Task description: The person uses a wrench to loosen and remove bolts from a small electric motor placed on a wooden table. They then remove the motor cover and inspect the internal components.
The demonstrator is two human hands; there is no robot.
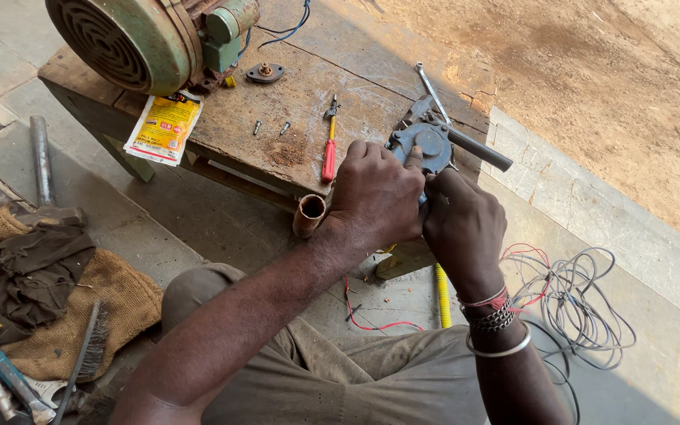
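My left hand (375, 197) and my right hand (464, 224) are closed together at the near corner of a low wooden bench (293, 102). Both press against a blue-grey metal vise (425, 143) with a dark handle bar (478, 149) sticking out to the right. My left thumb rests on the vise body. What the fingers pinch between them is hidden. A red-handled screwdriver (329, 153) lies on the bench just left of my left hand. My right wrist wears bangles and a red thread.
A green motor (139, 35) sits at the bench's far left, with a yellow packet (164, 126) hanging off the edge. A wrench (432, 90), small screws and a round plate (265, 72) lie on top. Loose wires (572, 303) lie right; sacking and tools (49, 315) left.
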